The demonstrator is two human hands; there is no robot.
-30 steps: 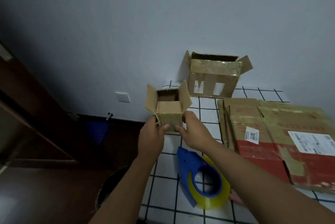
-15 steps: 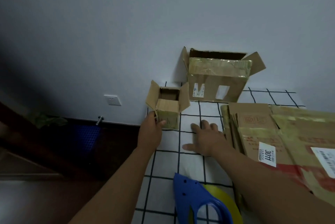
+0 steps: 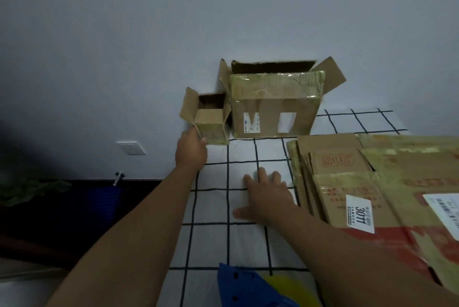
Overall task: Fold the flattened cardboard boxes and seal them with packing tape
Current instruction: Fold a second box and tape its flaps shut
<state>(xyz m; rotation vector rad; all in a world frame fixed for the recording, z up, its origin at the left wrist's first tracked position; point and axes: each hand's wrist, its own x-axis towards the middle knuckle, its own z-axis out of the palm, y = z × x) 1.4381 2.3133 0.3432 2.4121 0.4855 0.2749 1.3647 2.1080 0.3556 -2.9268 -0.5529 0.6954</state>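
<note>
The small box [image 3: 211,122] at the bench's far left corner is matt brown cardboard, its lower front dulled by yellowish tape. The large box [image 3: 273,103] just beside it is the same rough cardboard, with glossy, wrinkled clear tape across its front flap and white paper labels below. The flattened boxes [image 3: 360,182] along the right edge are matt cardboard with printed paper stickers. The bench [image 3: 218,207] wears a smooth white cloth with black grid lines. The tape dispenser [image 3: 248,289] at the near edge looks like blue plastic.
</note>
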